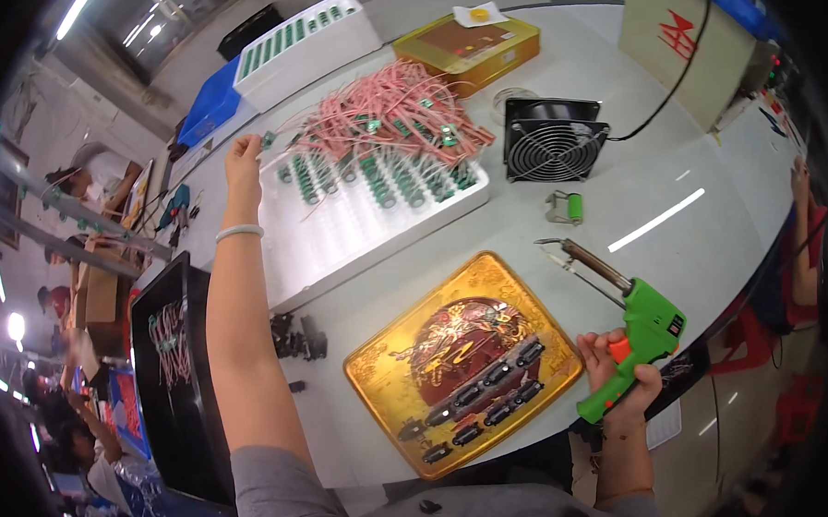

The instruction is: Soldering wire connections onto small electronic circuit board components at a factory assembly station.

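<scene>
tabletop [620, 184]: soldering gun [637, 338] in right grip [617, 378]

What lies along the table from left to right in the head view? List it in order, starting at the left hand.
Left hand pinching a small green part → white foam tray with pink-wired parts → black fan → green soldering gun gripped in the right hand.

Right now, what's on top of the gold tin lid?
Small black parts lie in rows on the gold tin lid. Anything beneath the lid is hidden.
</scene>
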`<state>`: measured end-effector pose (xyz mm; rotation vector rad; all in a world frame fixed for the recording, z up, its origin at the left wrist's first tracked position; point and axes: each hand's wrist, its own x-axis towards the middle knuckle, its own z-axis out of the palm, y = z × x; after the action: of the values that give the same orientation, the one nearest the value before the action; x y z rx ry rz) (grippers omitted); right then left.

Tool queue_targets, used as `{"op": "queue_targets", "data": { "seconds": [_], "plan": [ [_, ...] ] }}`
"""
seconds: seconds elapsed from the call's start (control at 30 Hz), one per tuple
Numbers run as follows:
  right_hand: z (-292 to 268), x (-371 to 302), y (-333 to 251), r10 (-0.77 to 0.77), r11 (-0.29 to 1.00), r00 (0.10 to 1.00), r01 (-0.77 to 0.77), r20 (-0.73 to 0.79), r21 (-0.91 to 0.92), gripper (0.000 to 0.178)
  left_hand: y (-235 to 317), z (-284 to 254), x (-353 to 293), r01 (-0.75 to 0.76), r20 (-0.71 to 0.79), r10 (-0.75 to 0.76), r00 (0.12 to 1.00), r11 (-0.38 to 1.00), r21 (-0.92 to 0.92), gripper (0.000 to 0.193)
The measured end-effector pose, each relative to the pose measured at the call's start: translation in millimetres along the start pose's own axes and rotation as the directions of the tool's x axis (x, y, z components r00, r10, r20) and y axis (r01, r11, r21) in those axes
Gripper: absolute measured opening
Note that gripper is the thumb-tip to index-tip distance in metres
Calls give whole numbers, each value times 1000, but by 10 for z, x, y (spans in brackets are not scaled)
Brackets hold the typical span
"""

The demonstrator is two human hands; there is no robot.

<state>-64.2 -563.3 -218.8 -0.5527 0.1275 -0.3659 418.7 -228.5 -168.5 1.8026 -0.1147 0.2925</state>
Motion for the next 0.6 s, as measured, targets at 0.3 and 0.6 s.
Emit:
{"op": "queue_targets", "data": {
  "seconds": [0.3,0.6],
  "plan": [
    [19,21,30,-6,1000,999,6,34,4,46,42,-251,-128,-210,72,199,977,955,210,18],
    [34,17,43,-3,1000,1000,3,4,-6,46,96,267,-135,-215,52,275,960,604,768,20]
  ]
}}
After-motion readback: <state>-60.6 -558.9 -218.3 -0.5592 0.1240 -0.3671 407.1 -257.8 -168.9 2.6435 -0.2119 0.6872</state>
